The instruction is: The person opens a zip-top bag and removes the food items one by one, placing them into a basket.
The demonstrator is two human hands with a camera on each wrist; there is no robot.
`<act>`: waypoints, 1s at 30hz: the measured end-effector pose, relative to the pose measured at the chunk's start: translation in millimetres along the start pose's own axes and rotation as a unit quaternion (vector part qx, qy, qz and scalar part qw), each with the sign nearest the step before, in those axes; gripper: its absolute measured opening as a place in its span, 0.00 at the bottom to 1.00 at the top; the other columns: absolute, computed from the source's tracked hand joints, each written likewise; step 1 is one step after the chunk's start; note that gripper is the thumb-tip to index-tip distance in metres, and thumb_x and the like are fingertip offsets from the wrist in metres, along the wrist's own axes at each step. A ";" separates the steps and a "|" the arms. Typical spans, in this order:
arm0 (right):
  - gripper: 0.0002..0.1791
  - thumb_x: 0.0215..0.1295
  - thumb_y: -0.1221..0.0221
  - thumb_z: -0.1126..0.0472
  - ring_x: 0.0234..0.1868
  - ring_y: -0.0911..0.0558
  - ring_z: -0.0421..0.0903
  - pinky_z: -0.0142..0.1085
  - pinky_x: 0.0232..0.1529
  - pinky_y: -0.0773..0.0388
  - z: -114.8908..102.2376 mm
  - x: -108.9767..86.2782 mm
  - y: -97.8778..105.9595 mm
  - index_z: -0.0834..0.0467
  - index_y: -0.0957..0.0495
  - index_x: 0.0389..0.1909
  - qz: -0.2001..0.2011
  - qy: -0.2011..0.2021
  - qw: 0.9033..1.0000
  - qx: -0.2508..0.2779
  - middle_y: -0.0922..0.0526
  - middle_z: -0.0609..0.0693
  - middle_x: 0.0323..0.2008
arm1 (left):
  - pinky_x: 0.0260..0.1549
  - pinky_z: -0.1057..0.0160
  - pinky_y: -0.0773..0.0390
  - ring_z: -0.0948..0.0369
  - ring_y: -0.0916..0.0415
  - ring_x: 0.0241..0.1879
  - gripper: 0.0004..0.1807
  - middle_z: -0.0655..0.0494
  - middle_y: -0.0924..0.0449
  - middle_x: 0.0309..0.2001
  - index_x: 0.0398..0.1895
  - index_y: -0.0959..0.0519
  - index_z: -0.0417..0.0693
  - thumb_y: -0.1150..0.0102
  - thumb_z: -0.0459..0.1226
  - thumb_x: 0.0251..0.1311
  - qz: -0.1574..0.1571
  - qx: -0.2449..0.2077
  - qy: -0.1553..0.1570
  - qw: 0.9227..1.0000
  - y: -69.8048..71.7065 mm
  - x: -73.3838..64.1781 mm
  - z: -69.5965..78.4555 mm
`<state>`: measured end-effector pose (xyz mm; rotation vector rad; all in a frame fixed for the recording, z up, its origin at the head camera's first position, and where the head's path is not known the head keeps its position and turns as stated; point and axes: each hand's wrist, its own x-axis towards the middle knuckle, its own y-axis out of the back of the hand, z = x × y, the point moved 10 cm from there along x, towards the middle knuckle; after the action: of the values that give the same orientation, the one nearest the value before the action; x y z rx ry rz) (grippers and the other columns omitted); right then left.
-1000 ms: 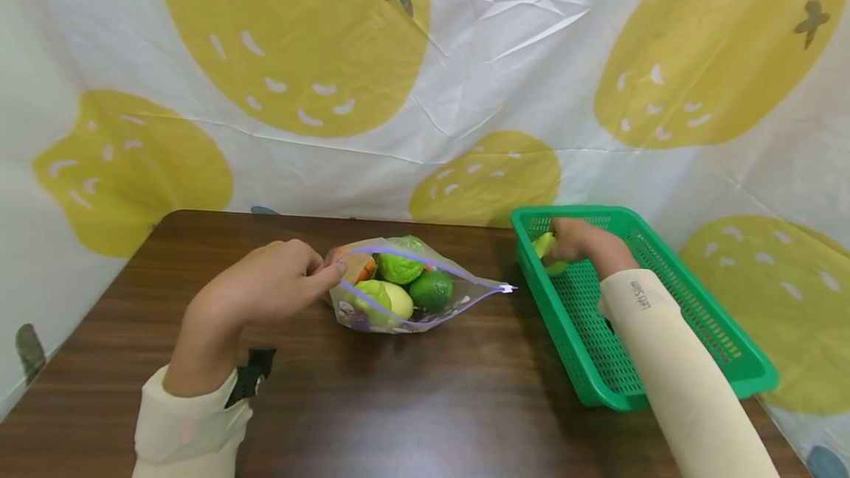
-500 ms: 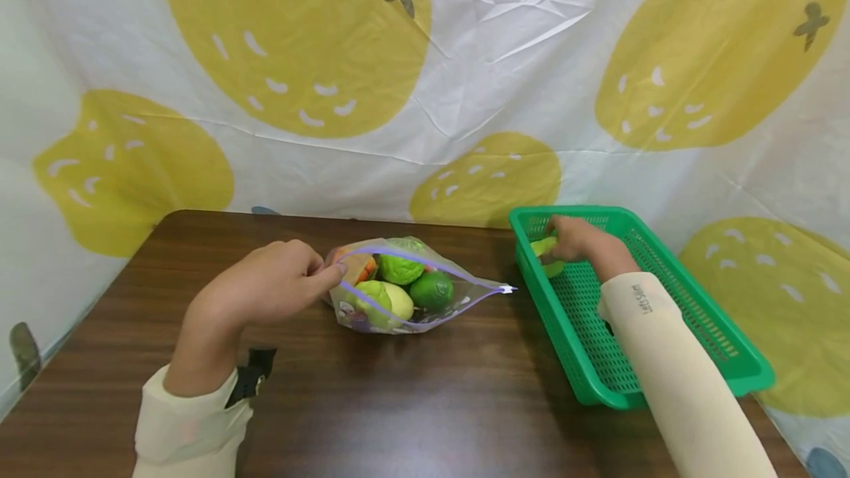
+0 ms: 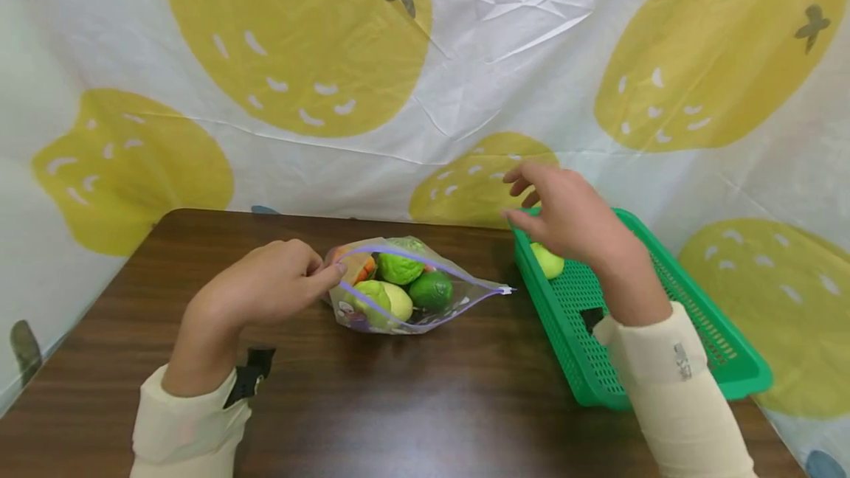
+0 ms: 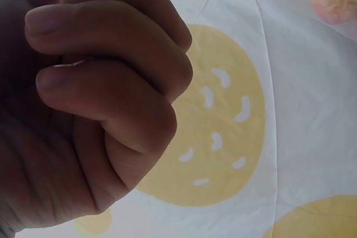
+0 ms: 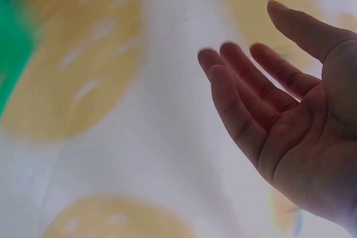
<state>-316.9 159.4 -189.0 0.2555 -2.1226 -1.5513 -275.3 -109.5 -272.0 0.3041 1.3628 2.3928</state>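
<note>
In the head view a clear zip bag [image 3: 425, 327] with a purple seal lies on the table, its mouth spread wide. Inside it are a dark green avocado-like fruit [image 3: 432, 291], a bumpy green fruit [image 3: 400, 268], pale yellow-green fruits [image 3: 397, 302] and something orange [image 3: 365, 270]. My left hand [image 3: 268, 282] pinches the bag's left end between thumb and fingers; the left wrist view shows the other fingers curled. My right hand [image 3: 571, 212] is raised over the green basket [image 3: 547, 330], fingers spread and holding nothing. A yellow-green fruit [image 3: 548, 261] sits in the basket's far left corner.
The brown wooden table [image 3: 398, 419] ends at a white cloth [image 3: 478, 87] printed with big yellow fruits, hanging behind it. A white slider [image 3: 507, 291] sits at the bag's right tip, close to the basket's left wall.
My right hand has let go of the yellow-green fruit and risen out of the basket, its fingers opening. The left hand and the bag have stayed in place.
</note>
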 end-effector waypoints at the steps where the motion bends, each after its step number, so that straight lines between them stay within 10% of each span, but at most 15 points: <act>1: 0.21 0.65 0.33 0.60 0.45 0.13 0.52 0.46 0.47 0.18 -19.3 -8.3 2.2 0.62 0.25 0.56 0.015 0.021 1.000 0.012 0.16 0.55 0.46 | 0.19 0.64 0.41 0.65 0.47 0.15 0.28 0.65 0.45 0.12 0.10 0.39 0.55 0.52 0.51 0.71 0.000 0.000 -0.001 1.000 0.1 -0.1 0.2; 9: 0.11 0.65 0.35 0.64 0.35 0.15 0.35 0.32 0.38 0.18 -115.1 -50.0 -24.9 0.56 0.19 0.47 0.062 0.133 0.985 0.095 0.14 0.44 0.39 | 0.19 0.64 0.42 0.65 0.48 0.15 0.29 0.65 0.46 0.12 0.10 0.40 0.55 0.51 0.50 0.71 -0.006 -0.011 -0.002 1.000 -0.5 -3.5 0.7; 19: 0.11 0.60 0.31 0.64 0.30 0.16 0.48 0.43 0.30 0.19 -134.7 -26.6 -86.0 0.53 0.18 0.42 0.083 0.108 0.990 -0.048 0.13 0.45 0.33 | 0.19 0.64 0.42 0.65 0.47 0.16 0.29 0.65 0.45 0.12 0.10 0.38 0.54 0.52 0.53 0.71 0.001 -0.008 0.004 1.000 1.2 -4.3 1.2; 30: 0.20 0.57 0.29 0.62 0.43 0.16 0.44 0.47 0.45 0.19 -139.6 -14.5 -130.7 0.51 0.20 0.51 -0.030 0.113 0.992 -0.036 0.15 0.45 0.42 | 0.19 0.65 0.42 0.66 0.49 0.15 0.31 0.65 0.47 0.12 0.09 0.40 0.54 0.51 0.55 0.71 -0.009 -0.015 0.000 1.000 -0.8 -5.0 4.8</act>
<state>-253.5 4.6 -282.8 0.4507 -1.8959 -1.5507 -268.9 -107.5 -270.2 0.2811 1.3226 2.3964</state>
